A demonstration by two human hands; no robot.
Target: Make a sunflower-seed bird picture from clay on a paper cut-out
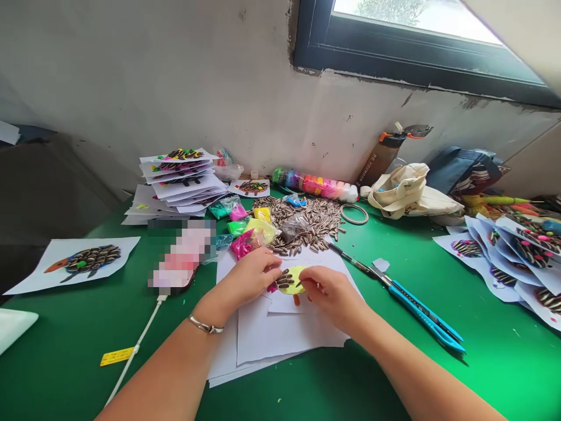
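On a sheet of white paper (pixel 287 330) lies a yellow clay shape (pixel 301 272), partly covered with striped sunflower seeds (pixel 286 280). An orange strip sticks out below it, and a pink-red piece shows at its left end. My right hand (pixel 331 295) is closed in a pinch over the yellow clay, with the dark tip of a sunflower seed at its fingertips. At the left end of the shape rests my left hand (pixel 254 275), fingers bent and a little apart, touching the picture. Its fingertips hide part of the pink-red piece.
Behind my hands spreads a pile of sunflower seeds (pixel 315 216), with bagged coloured clay (pixel 245 242) beside it. A blue craft knife (pixel 421 316) lies right, a phone (pixel 184 257) with cable left. Seed pictures are stacked at left (pixel 184 184) and right (pixel 526 257).
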